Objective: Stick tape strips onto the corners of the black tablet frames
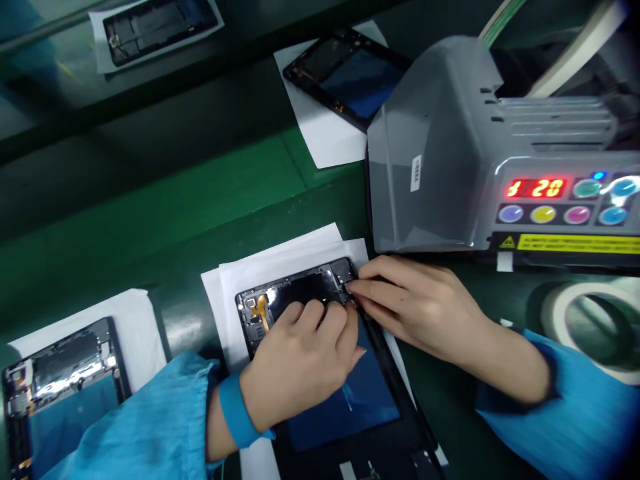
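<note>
An opened tablet housing (345,413), with a blue panel and an orange flex cable (261,309), lies on white paper sheets (225,287) in front of me. My left hand (307,357), a blue band (240,410) around its wrist, rests over the tablet's upper half with fingers curled. The fingertips of my right hand (425,310) come together at the tablet's upper right corner, close to the left fingertips. Whatever either hand pinches there is too small or hidden to make out.
A grey tape dispenser (435,147) with a lit red display stands at the right. Near my right sleeve lies a tape roll (560,320). Other opened tablets sit on paper at the left (70,393), back middle (350,73) and far back (160,30).
</note>
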`<state>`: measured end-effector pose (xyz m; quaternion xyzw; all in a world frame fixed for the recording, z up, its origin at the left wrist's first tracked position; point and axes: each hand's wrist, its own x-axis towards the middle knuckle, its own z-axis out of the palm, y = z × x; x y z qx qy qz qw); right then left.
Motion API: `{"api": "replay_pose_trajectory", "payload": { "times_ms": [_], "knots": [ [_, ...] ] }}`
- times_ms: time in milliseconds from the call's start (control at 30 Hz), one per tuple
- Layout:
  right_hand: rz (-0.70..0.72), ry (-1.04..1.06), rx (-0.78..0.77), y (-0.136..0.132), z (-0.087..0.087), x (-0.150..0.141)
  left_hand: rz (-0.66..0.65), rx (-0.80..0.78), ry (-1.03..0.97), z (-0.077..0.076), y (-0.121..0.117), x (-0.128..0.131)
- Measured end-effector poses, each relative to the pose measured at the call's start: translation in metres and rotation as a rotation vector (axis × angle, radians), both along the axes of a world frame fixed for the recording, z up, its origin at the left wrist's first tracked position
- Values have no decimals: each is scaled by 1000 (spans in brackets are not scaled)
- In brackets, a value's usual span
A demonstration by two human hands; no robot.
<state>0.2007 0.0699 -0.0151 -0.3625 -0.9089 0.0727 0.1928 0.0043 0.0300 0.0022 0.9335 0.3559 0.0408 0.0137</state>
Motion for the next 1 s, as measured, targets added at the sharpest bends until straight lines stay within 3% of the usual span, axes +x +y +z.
{"api": "replay_pose_trajectory", "payload": {
  "times_ms": [233,400,500,600,700,800,933,1000],
  "knots": [
    [42,-203,95,-5,9,-4,-3,21,-3,-1,0,0],
    [-24,-268,91,-29,7,-2,6,56,20,-2,1,-2],
    [-58,-139,131,-48,8,29,1,84,-2,-4,2,-3],
    [-298,-21,470,-62,12,84,-7,126,-32,-5,3,-3],
    [-552,-127,718,-62,16,132,-32,169,-50,-7,6,-5],
    [-589,-189,726,-51,12,156,-49,186,-68,-8,10,-6],
    [-567,-141,813,-39,7,162,-36,175,-83,-10,10,-1],
    [-581,-111,764,-43,7,165,-15,161,-82,-7,6,0]
  ]
}}
